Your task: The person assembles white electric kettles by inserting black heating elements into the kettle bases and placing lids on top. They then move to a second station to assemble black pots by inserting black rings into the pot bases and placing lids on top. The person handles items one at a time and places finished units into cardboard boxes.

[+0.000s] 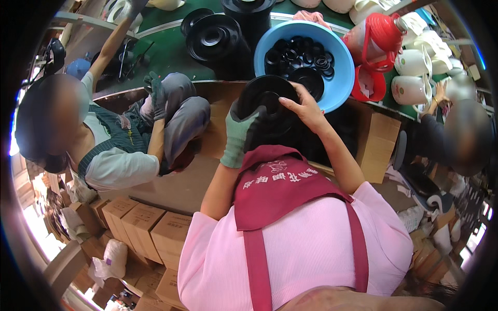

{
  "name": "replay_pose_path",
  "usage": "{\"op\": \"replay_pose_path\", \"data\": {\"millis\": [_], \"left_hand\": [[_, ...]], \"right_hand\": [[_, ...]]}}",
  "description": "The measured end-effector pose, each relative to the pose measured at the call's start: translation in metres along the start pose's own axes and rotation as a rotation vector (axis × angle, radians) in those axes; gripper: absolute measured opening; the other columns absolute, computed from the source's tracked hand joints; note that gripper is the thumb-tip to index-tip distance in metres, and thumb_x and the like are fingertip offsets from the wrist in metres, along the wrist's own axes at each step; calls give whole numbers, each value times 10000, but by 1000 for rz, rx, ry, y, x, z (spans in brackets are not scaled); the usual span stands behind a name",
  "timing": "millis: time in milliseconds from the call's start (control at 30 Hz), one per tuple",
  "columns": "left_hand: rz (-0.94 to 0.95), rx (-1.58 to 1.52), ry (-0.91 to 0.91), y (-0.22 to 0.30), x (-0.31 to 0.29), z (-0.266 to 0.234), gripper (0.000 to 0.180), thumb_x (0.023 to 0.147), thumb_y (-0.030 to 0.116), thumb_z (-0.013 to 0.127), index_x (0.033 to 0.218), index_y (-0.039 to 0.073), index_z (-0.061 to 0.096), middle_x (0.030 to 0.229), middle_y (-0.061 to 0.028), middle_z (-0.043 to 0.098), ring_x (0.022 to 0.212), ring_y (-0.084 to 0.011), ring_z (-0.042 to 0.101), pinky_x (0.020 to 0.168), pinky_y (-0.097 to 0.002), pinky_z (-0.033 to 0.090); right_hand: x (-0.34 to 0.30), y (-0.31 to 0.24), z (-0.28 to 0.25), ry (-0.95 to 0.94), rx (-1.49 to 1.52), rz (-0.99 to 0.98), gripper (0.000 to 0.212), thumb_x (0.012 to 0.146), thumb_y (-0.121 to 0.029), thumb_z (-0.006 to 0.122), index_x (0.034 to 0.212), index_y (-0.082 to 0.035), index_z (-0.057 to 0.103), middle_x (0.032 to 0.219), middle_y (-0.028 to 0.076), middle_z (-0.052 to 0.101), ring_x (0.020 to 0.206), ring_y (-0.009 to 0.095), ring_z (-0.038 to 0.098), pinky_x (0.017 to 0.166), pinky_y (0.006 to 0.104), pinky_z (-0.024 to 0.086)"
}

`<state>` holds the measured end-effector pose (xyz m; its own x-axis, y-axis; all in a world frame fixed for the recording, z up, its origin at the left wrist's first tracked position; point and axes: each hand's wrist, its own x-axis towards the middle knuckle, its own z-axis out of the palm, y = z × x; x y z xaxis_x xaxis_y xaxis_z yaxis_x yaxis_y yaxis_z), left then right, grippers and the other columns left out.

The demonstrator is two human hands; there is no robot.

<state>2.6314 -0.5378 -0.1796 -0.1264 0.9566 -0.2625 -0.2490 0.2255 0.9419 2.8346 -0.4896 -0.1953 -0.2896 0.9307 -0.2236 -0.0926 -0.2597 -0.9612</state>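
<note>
From the head view, the gloved left hand (241, 129) and bare right hand (307, 109) grip a black disc (267, 90) between them. It looks like handling or checking; moving it calls for a steady hold. A blue basin (341, 78) sits at the green table's edge (166, 62), cartons (140, 226) stacked behind.

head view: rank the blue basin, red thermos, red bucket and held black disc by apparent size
1. Blue basin
2. Red thermos and held black disc: too alike to rank
3. Red bucket, partly hidden
</note>
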Motion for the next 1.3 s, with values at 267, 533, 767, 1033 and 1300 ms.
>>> {"op": "replay_pose_path", "data": {"millis": [267,533,767,1033,1300], "left_hand": [[242,376,35,26,18,-39,554,805,93,814,1287,-21,566,1201,-115,656,1070,-180,629,926,-304,518],[415,185,325,138,153,-75,649,772,172,865,1297,-43,552,1172,-123,666,1002,-179,655,884,-288,533],[698,1159,807,101,160,-71,757,696,446,870,1258,25,589,1229,-183,574,1173,-355,499,1008,-472,402],[794,933,535,29,63,-41,470,825,53,753,1257,-28,584,1239,-171,569,1176,-294,539,994,-394,467],[1019,1148,285,56,74,4,558,848,121,738,1371,39,561,1365,-157,565,1266,-339,517,1070,-438,368]], "right_hand": [[-17,1,26,-42,54,57,613,933,-289,707,1389,-29,390,1163,142,588,1006,235,641,747,329,568],[87,90,-162,587,-1059,-89,341,911,-159,626,1246,-92,608,1314,176,535,1168,384,554,1010,458,464],[130,80,-192,69,-1605,67,442,842,-31,622,1266,-148,578,1382,99,500,1175,335,566,943,468,524],[129,90,-191,247,-1310,-109,378,855,-208,713,1175,-80,558,1123,139,598,1058,375,609,849,508,522],[125,120,-185,290,-1350,-198,300,830,-108,665,1125,-122,616,1026,111,619,1013,349,609,860,468,511]]}}
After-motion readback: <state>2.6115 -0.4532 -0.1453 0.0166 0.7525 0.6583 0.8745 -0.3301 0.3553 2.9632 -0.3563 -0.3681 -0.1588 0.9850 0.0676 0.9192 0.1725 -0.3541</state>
